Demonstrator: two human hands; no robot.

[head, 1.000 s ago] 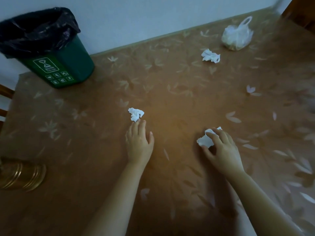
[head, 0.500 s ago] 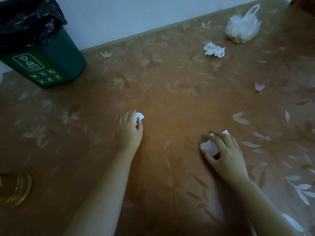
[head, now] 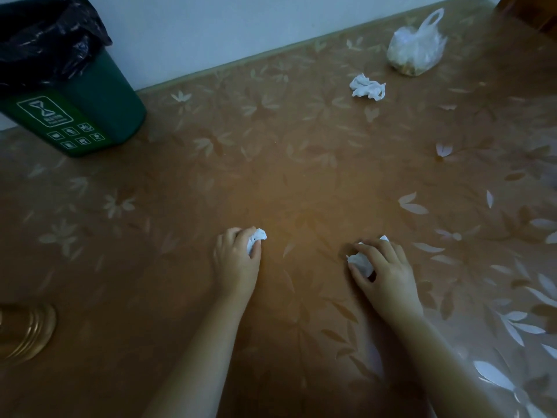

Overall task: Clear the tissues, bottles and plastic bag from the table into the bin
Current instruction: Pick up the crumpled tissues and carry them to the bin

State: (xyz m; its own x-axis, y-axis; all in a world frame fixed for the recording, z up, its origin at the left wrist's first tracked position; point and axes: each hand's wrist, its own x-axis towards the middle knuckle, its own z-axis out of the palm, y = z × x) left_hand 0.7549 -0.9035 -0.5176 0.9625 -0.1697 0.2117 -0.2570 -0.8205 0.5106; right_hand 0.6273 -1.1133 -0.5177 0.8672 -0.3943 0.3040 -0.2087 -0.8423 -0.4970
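My left hand (head: pixel 236 260) is closed around a small crumpled white tissue (head: pixel 256 237) at the table's middle. My right hand (head: pixel 384 268) grips a second crumpled tissue (head: pixel 360 260) a little to the right, both resting on the tabletop. A third crumpled tissue (head: pixel 367 87) lies far right, just in front of a knotted translucent plastic bag (head: pixel 417 52). The green bin (head: pixel 90 110) with a black liner stands at the far left corner against the wall.
A brown floral tablecloth (head: pixel 301 182) covers the table. A gold ribbed object (head: pixel 25 333), perhaps a bottle, lies at the left edge, cut off by the frame. The wall runs along the far edge; dark wood shows at top right.
My left hand reached forward and closed on the small tissue. My right hand tightened around its tissue. The view shifted slightly, bringing the bin and bag closer.
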